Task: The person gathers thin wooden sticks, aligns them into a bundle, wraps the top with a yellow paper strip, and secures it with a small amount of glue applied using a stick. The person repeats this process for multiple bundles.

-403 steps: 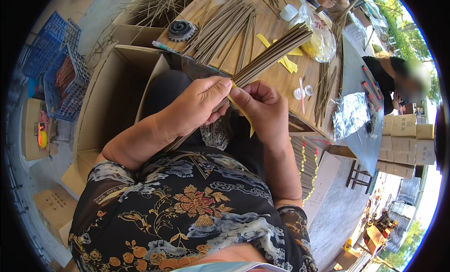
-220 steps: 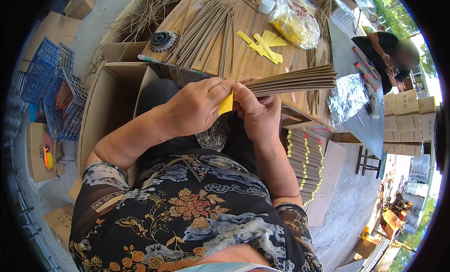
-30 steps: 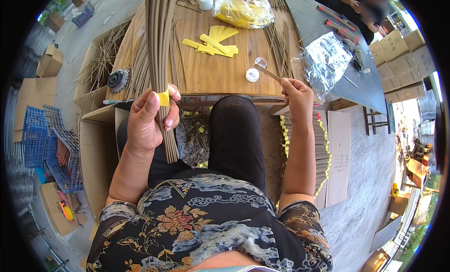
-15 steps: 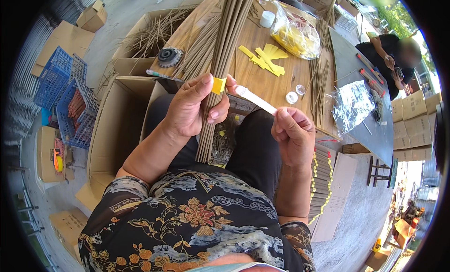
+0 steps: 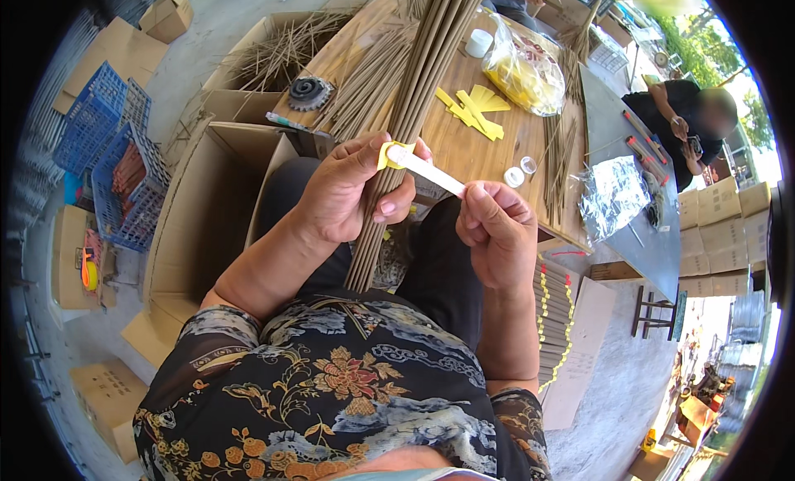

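Observation:
My left hand is closed around a tall bundle of thin brown sticks, which look like incense sticks and slant up from my lap. A yellow paper strip wraps the bundle where my thumb and fingers grip it. My right hand pinches one end of a slim white spatula. Its other tip rests against the yellow strip at the bundle's front. On the table beyond lie loose yellow paper strips. A small white jar sits nearer, its round clear lid beside it.
Loose sticks and a dark gear-shaped object lie on the wooden table. A clear bag of yellow strips stands behind. An open carton is at my left, banded bundles at my right. A co-worker sits far right.
My right hand has moved left and slightly up, bringing the spatula's tip from beside the bundle onto the yellow strip. The bundle leans a little more to the right.

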A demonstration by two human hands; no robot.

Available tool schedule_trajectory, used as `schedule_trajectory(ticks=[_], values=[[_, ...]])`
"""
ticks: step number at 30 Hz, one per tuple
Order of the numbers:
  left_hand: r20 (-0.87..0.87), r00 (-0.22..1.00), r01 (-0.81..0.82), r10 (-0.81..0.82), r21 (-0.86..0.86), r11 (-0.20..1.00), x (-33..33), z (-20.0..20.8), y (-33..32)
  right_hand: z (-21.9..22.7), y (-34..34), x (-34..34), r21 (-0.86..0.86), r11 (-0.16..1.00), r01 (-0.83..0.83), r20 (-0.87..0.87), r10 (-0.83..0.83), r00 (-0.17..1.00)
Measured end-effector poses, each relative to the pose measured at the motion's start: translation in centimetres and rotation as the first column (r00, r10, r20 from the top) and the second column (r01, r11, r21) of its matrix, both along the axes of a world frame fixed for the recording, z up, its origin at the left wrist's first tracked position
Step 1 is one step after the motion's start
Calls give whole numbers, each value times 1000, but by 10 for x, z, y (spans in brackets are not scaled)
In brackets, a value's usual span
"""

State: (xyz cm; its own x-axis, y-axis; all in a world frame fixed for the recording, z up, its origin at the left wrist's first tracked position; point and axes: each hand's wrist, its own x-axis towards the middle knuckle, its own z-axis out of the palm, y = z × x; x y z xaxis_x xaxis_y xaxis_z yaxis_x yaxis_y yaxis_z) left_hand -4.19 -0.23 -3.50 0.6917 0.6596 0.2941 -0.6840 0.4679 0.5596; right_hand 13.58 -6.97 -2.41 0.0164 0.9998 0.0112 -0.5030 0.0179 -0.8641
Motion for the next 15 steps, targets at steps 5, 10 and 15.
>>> schedule_trajectory(ticks=[5, 10, 15], values=[[7, 1000, -25, 26, -53, 998, -2, 6, -4, 0, -3, -8, -31, 999, -18, 11, 18, 1000], [18, 1000, 12, -13, 15, 1000, -8, 1, -4, 5, -4, -11, -2, 1000, -7, 11, 7, 1000], [-27, 996, -88, 87, -33, 996, -12, 10, -8, 7, -15, -14, 28, 999, 44, 88, -46, 995]])
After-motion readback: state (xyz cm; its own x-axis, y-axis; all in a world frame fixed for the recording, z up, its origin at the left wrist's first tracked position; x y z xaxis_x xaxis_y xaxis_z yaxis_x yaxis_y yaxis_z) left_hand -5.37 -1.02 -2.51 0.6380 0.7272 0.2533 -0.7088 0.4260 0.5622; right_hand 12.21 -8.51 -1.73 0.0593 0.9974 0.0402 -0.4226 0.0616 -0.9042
